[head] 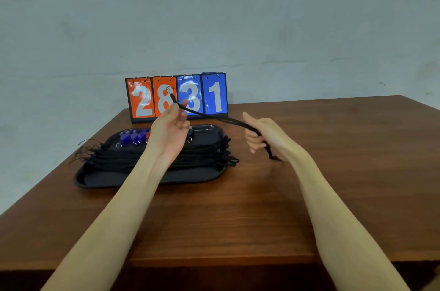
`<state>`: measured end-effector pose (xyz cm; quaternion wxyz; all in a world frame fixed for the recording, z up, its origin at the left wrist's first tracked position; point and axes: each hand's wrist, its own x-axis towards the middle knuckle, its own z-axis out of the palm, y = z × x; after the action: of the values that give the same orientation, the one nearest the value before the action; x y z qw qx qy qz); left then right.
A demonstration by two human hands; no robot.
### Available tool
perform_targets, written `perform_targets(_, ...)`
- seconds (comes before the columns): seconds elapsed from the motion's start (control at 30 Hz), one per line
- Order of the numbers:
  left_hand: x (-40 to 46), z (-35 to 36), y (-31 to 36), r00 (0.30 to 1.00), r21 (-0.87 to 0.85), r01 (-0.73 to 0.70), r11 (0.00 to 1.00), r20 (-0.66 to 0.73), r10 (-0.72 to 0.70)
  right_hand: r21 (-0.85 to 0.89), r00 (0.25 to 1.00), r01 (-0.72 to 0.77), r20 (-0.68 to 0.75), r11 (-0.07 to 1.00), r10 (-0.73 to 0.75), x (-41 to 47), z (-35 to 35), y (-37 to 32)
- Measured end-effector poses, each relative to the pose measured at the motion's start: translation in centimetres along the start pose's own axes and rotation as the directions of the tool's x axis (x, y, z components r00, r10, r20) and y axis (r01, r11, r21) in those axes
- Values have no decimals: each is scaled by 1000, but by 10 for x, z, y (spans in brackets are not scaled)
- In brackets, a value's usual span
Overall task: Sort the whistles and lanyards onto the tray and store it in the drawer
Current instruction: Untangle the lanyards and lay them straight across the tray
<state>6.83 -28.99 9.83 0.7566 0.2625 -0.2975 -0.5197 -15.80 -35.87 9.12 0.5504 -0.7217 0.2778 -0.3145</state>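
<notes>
Broad wooden table, reddish-brown grain, glossy. At the back edge, a flip scoreboard, ring-bound cards reading 2 8 3 1, two orange, two blue. Just in front, a dark oblong tray with rounded rim, holding a stack of black woven lanyards across its middle and translucent blue whistles toward its far left. Raised above the tray: one black lanyard, pulled taut between both hands. Left hand palm-up, fingertips pinching the cord near its thin looped end. Right hand curled around the other end, thumb up, tail dangling below the fist.
</notes>
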Motion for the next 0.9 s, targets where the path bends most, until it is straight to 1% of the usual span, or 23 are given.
perform_targets(0.07, 1, -9, 9, 999, -135, 15, 991, -37, -20, 14, 998, 16, -66, 1000, -15, -2, -9, 0)
perform_targets(0.1, 1, -14, 15, 997, -180, -1, 984, -70, -12, 11, 996, 19, -83, 1000, -18, -3, -12, 0)
perform_targets(0.17, 2, -22, 28, 988, -211, -70, 975, -150, 38, 3, 995, 20, -93, 1000, -20, -4, -14, 0)
perform_targets(0.23, 2, -31, 42, 973, -202, -145, 969, -207, 103, -21, 997, 19, -81, 1000, -21, -3, -12, 1)
perform_targets(0.33, -3, -46, 64, 928, -118, -262, 958, -303, 217, -74, 998, 31, -57, 997, -35, -1, -3, 3)
perform_targets(0.43, -14, -68, 84, 857, 45, -353, 935, -384, 342, -159, 998, 47, -40, 986, -54, 2, 9, 4)
perform_targets(0.5, -21, -87, 94, 793, 184, -376, 908, -443, 418, -247, 997, 70, -24, 966, -78, 4, 19, 6)
perform_targets(0.53, -25, -96, 98, 759, 269, -368, 890, -465, 455, -297, 996, 80, -19, 952, -90, 4, 25, 6)
perform_targets(0.6, -32, -112, 101, 704, 438, -311, 844, -491, 514, -387, 990, 107, -39, 916, -132, 5, 35, 7)
perform_targets(0.7, -37, -135, 103, 659, 608, -181, 773, -508, 554, -527, 968, 159, -85, 835, -238, 4, 47, 9)
perform_targets(0.77, -39, -148, 104, 628, 726, -75, 684, -499, 598, -642, 949, 176, -91, 747, -302, 4, 52, 10)
perform_targets(0.83, -40, -160, 104, 622, 811, 42, 584, -479, 620, -696, 944, 176, -82, 696, -321, 6, 55, 14)
perform_targets(0.9, -44, -168, 104, 643, 849, 137, 511, -469, 606, -733, 952, 169, -52, 659, -302, 7, 58, 18)
